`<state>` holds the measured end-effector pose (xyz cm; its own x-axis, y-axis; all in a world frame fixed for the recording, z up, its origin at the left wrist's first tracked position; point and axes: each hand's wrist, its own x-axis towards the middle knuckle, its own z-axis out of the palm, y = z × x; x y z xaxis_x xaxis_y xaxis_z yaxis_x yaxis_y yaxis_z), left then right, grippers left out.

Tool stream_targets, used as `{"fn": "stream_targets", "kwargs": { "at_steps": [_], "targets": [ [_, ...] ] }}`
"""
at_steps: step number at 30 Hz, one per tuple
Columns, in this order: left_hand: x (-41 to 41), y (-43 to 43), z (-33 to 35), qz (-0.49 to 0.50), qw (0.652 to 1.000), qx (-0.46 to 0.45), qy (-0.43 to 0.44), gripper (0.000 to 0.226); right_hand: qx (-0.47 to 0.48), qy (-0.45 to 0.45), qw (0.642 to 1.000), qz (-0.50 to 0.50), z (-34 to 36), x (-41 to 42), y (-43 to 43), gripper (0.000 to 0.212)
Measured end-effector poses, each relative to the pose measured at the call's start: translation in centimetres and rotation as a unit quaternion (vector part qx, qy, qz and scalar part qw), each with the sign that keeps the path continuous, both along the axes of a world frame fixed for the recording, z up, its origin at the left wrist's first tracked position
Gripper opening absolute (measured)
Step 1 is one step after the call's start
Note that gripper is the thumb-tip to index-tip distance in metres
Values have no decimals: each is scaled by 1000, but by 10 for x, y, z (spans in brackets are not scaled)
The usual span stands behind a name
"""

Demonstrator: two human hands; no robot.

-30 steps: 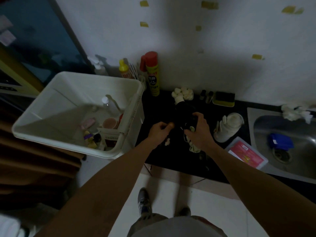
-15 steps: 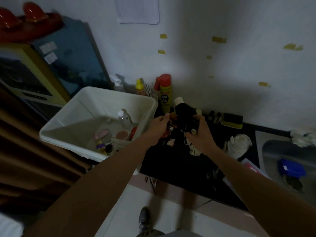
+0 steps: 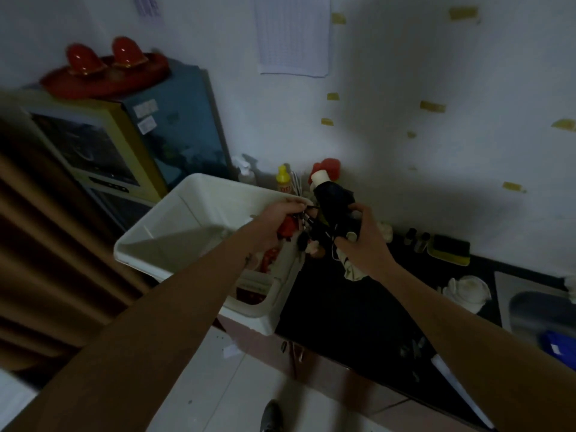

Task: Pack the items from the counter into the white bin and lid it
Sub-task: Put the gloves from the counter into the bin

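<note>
The white bin (image 3: 199, 194) stands open at the left end of the black counter (image 3: 343, 307), with small items partly visible inside behind my left arm. My right hand (image 3: 363, 244) holds a black bundle with a white cap (image 3: 333, 194) lifted above the counter, right beside the bin's right rim. A pale cloth (image 3: 352, 269) hangs below that hand. My left hand (image 3: 280, 219) pinches a dangling bunch of small charms (image 3: 299, 235), red, black and pale, joined by cords to the bundle, over the bin's right edge.
A yellow bottle (image 3: 283, 182) and a red-capped can (image 3: 327, 166) stand against the wall behind the bin. On the counter lie a white lump (image 3: 466, 291), small dark bottles (image 3: 417, 241) and a sponge dish (image 3: 450, 249). A sink (image 3: 542, 316) is at the right, a cabinet (image 3: 124, 145) at the left.
Both hands lifted the black bundle and its charms off the counter and carried them left and up to the bin's right rim. The camera tilted up.
</note>
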<state>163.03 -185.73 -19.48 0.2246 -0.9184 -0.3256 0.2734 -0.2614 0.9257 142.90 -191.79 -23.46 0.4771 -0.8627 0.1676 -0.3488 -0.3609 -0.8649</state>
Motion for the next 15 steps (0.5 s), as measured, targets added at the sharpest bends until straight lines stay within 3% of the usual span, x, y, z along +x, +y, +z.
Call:
{"fn": "stream_targets", "kwargs": {
  "at_steps": [8,15],
  "targets": [
    [45,14,36,31,997,-57,30,11,-36,-18,998,48,22,51,4,65],
    [96,25,53,60,996,-63,14,15,-7,-38,996,80,33,98,5,66]
  ]
}}
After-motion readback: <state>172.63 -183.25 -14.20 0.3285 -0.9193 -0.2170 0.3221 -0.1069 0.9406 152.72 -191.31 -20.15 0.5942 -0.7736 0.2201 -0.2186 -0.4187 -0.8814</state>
